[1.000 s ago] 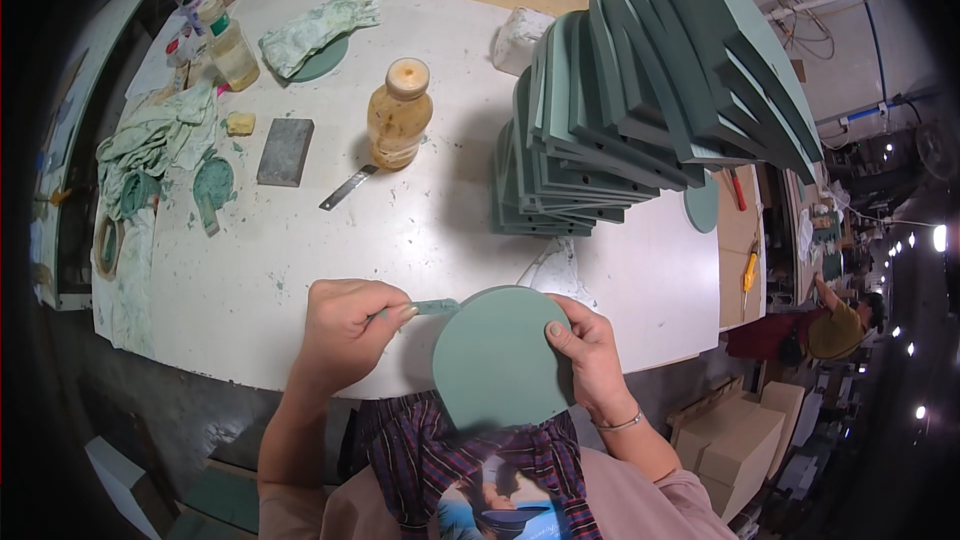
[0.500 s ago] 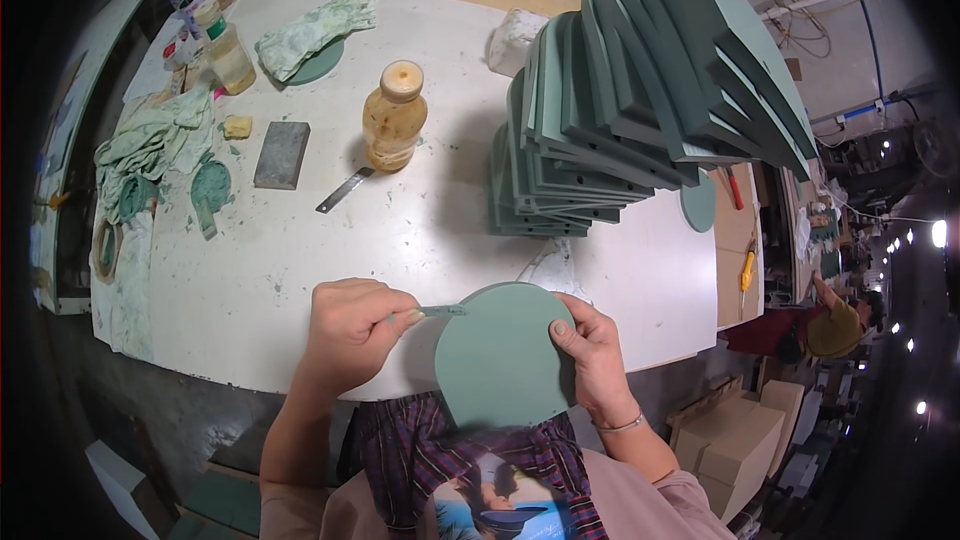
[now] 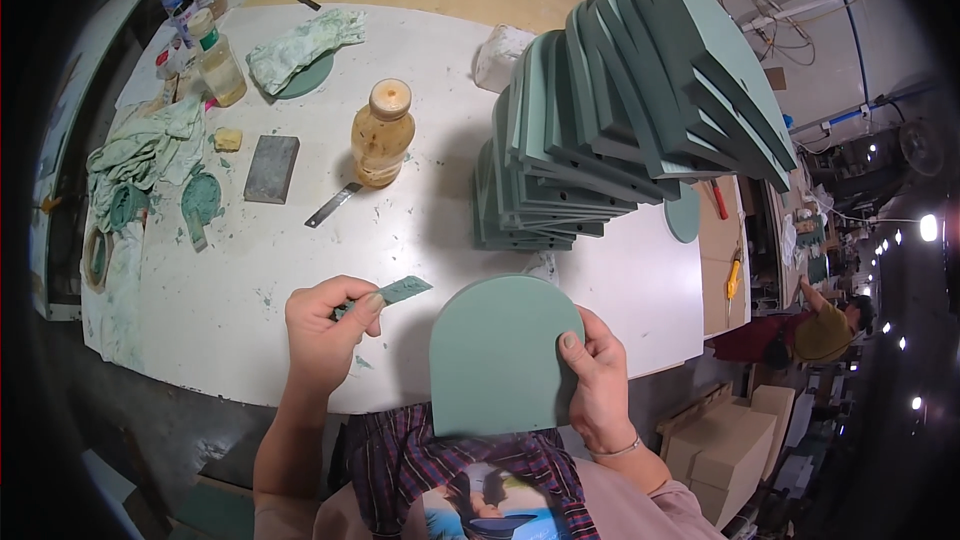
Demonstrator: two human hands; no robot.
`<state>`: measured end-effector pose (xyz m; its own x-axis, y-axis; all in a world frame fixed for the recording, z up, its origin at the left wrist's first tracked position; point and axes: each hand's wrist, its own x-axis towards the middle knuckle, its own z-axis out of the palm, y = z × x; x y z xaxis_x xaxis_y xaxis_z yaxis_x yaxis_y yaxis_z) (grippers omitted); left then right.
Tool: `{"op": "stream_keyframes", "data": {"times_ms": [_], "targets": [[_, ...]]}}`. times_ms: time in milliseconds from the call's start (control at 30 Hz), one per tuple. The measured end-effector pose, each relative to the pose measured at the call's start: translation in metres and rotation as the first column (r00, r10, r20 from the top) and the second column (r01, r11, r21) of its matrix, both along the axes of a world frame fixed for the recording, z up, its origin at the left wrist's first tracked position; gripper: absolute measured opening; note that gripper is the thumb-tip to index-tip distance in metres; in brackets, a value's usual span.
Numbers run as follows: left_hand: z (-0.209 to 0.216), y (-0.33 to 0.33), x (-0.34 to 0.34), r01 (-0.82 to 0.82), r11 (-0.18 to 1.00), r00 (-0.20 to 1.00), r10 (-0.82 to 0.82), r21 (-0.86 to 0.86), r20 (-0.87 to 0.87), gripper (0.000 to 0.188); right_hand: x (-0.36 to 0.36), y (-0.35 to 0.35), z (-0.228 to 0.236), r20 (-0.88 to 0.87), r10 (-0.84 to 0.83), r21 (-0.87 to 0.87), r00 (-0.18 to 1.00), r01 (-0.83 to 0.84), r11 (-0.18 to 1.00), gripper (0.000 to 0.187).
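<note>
Grey floor (image 3: 225,425) borders the near edge of the bench (image 3: 640,290); cartons (image 3: 722,455) flank its near right corner; lamps (image 3: 928,228) glow farther right.

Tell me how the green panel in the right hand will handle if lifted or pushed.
The green panel is probably stiff: it looks flat, without sag, though the right hand grips it at one side. Laid flat, it would likely slide rather than roll, given its broad face. Stood on its rounded end, it might rock.
</note>
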<state>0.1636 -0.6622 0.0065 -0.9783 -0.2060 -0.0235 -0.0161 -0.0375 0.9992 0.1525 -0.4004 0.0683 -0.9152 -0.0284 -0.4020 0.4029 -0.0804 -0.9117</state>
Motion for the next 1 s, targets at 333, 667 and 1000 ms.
{"op": "stream_keyframes", "data": {"times_ms": [333,667,1000], "targets": [[-0.006,0.002,-0.001,-0.025,0.993,0.998,0.019,0.112,0.053,0.009,0.002,-0.001,-0.005,0.017,-0.043,-0.067,0.999,0.044,0.997,0.036],[-0.002,0.007,0.000,0.035,0.994,0.999,-0.039,0.103,0.037,0.009,-0.001,0.001,-0.003,0.022,-0.050,-0.070,0.999,0.052,0.996,0.035],[0.009,0.012,-0.005,0.105,0.984,0.992,-0.113,0.143,0.052,0.009,-0.024,0.018,-0.014,-0.063,0.151,0.159,0.987,-0.139,0.977,0.036]]}}
